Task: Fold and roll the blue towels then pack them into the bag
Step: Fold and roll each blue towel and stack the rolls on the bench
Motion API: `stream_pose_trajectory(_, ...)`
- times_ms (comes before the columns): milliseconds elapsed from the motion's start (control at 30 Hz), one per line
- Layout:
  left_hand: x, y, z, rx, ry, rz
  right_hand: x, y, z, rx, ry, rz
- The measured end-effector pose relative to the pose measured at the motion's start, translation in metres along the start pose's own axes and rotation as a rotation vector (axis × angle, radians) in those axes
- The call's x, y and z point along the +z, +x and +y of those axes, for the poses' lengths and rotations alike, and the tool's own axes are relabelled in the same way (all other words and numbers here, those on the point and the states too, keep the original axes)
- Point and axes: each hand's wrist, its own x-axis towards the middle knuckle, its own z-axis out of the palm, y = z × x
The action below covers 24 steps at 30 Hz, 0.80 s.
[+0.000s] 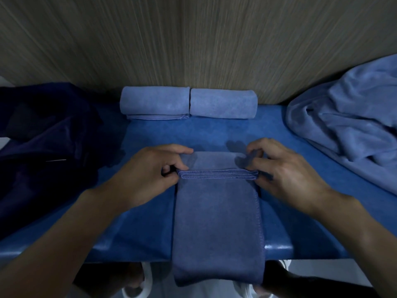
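2 rolled towels (155,103) sit at the back of the blue table (214,132), the left hand (150,168) and right hand (285,168) pinch the turned-over far end of a folded towel (217,211) mid-table, roll 3 barely begun, a loose heap (348,121) waiting at the table's right, packing seemingly all ahead.

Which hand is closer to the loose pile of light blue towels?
Right. The right hand pinches the right end of the folded towel, toward the pile; the left hand grips its left end, farther away.

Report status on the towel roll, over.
Left grip and right grip pinch folded towel, first turn begun. Two rolled towels at the wall. Nothing in the way.
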Motion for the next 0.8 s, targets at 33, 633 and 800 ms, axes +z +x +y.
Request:
stream_pose_trajectory(33, 0.0, 0.0, 0.0, -0.002, 0.022, -0.017, 0.0, 0.0, -0.001, 0.004, 0.008, -0.024)
stream_pose_trajectory(633, 0.007, 0.003, -0.003, -0.132, 0.111, -0.13, -0.001, -0.002, -0.004, 0.406, 0.346, -0.133)
stream_pose_trajectory(800, 0.007, 0.005, -0.001, -0.12, 0.192, -0.155, -0.001, 0.002, -0.008, 0.468, 0.355, -0.184)
